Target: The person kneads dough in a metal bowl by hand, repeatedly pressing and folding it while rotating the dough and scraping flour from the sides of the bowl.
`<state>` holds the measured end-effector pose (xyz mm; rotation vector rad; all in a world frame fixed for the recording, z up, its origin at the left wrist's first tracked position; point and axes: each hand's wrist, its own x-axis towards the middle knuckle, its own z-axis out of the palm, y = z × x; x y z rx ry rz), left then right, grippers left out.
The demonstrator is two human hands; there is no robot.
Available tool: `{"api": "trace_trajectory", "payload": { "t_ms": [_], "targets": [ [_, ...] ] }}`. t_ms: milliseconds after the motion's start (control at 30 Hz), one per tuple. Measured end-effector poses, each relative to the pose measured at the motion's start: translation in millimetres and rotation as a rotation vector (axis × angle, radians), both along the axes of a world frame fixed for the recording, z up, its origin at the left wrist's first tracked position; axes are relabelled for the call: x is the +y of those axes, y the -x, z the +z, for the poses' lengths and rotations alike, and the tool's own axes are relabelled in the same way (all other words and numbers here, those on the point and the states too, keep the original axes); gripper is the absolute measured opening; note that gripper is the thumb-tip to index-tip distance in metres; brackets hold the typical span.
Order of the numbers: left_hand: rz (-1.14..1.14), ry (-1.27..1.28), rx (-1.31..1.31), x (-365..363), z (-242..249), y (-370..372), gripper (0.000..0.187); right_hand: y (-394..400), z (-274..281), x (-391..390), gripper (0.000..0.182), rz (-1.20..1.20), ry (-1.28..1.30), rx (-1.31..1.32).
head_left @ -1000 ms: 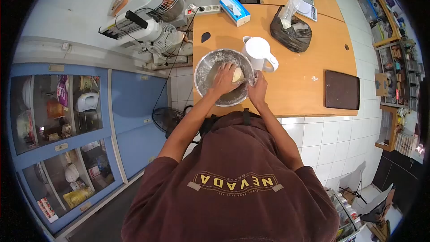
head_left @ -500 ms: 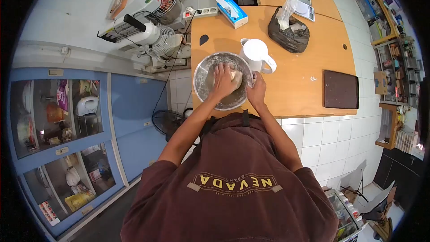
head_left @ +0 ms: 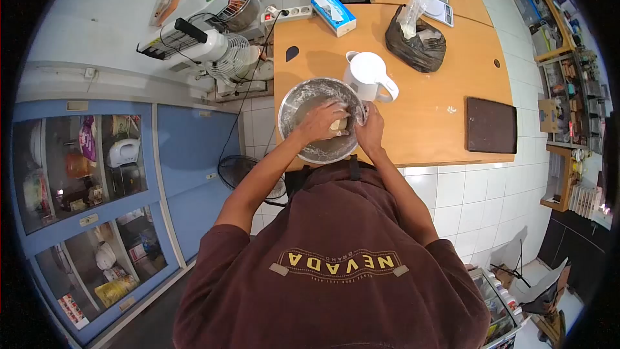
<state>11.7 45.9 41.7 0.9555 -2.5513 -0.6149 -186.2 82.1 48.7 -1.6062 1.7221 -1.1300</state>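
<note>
A metal bowl (head_left: 292,99) dusted with flour stands at the near edge of the wooden table (head_left: 439,97). My left hand (head_left: 320,123) is inside it, fingers curled over a pale lump of dough (head_left: 338,126) and pressing on it. My right hand (head_left: 371,130) grips the bowl's right rim. A white jug (head_left: 368,74) stands just behind the bowl, touching or nearly touching it.
On the table are a black bag with a clear packet (head_left: 416,42), a scale (head_left: 434,0), a blue-white box (head_left: 332,13) and a dark board (head_left: 492,126). A mixer (head_left: 200,19), a power strip (head_left: 284,13), a floor fan (head_left: 236,171) and a blue glass-door cabinet (head_left: 84,174) lie left.
My left hand has slid from the top of the dough toward the bowl's near side, closing over it. My right hand stays on the rim.
</note>
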Motion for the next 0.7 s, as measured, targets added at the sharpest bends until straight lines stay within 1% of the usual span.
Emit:
{"api": "trace_trajectory", "payload": {
  "t_ms": [33,133,233,333,467,533,633,700],
  "targets": [
    [-0.055,0.014,0.037,-1.9,-7.7,1.2,0.06,0.2,-1.4,0.1,0.04,-0.004,-0.008,-0.005],
    [0.019,0.083,-0.012,-2.9,-16.1,4.3,0.042,-2.0,-0.2,-2.0,0.04,-0.002,-0.007,-0.018],
    [0.165,0.147,-0.038,-0.5,-8.7,12.7,0.035,-1.3,5.4,-0.3,0.041,-0.006,0.011,-0.008],
    [0.363,0.106,0.081,-8.2,-19.9,17.5,0.033,-3.3,6.5,-2.2,0.042,-0.012,-0.005,0.006],
    [0.794,-0.138,0.095,-9.2,-27.5,25.0,0.044,-3.2,6.3,-2.1,0.043,-0.017,-0.037,0.015],
    [0.975,-0.241,0.094,2.9,-7.3,31.4,0.052,-2.1,3.6,-1.8,0.042,-0.025,-0.05,0.007],
    [0.753,-0.336,-0.1,21.4,45.5,24.0,0.07,1.5,-0.1,-0.3,0.04,-0.043,-0.063,0.026],
    [0.557,-0.24,-0.207,28.5,49.5,7.5,0.077,-0.2,1.5,0.0,0.039,-0.049,-0.063,0.01]
  ]
}}
